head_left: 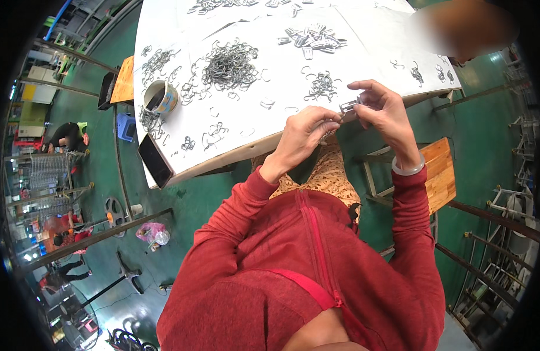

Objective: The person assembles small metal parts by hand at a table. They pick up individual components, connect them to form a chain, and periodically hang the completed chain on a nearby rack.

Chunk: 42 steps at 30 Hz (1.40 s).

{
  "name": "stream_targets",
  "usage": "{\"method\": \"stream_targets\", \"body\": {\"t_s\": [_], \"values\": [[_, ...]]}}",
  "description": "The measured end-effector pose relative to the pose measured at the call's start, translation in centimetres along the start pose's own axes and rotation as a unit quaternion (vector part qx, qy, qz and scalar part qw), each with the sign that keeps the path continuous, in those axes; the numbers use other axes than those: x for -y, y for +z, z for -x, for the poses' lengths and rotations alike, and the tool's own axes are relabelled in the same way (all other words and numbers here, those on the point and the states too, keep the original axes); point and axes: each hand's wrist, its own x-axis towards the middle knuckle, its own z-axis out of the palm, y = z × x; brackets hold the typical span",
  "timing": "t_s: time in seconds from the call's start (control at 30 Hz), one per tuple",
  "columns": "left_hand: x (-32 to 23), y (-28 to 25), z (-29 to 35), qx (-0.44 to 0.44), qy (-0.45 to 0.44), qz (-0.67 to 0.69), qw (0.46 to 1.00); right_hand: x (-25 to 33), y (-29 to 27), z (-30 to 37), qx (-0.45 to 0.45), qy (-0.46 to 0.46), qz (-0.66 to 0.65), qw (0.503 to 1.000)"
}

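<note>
Just beyond the table's near edge, my two hands meet over my lap. My right hand grips a small silver metal clip between thumb and fingers, its index finger stretched above it. Close against the clip, my left hand is pinched together; what lies in its fingers is too small to make out. A small heap of bent wire rings lies on the white tabletop beside my hands. Farther off are a heap of flat silver clips and a larger mound of dark wire rings.
The white-covered table also bears a round tub and a black phone at its left edge. Another person's blurred head is at far right. A wooden stool stands right of me, and a plastic bag lies on the floor.
</note>
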Motion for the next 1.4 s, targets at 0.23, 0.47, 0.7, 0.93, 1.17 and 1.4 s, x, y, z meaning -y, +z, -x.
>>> {"method": "stream_targets", "body": {"t_s": [0.23,0.47,0.7,0.93,1.17,1.4], "values": [[0.0,-0.4,0.5,-0.012,0.034,-0.049,0.998,0.5,1.8,1.2,-0.053,-0.05,0.054,0.996],[4.1,-5.8,-2.4,-0.179,-0.025,-0.162,0.97,-0.1,2.8,1.9,-0.086,-0.054,0.057,0.993],[12.3,-14.8,-12.6,-0.083,-0.183,-0.515,0.833,-2.1,3.2,1.9,-0.081,0.003,-0.036,0.996],[14.9,-13.5,-13.8,-0.028,-0.167,-0.586,0.792,-2.4,2.6,2.0,-0.069,-0.005,-0.064,0.996],[9.9,-14.0,-10.6,-0.058,-0.135,-0.39,0.909,-2.3,3.1,2.3,-0.048,-0.044,-0.082,0.995],[-0.4,-4.8,-3.3,0.056,-0.179,0.072,0.98,-3.1,3.8,2.6,-0.12,-0.011,-0.083,0.989]]}}
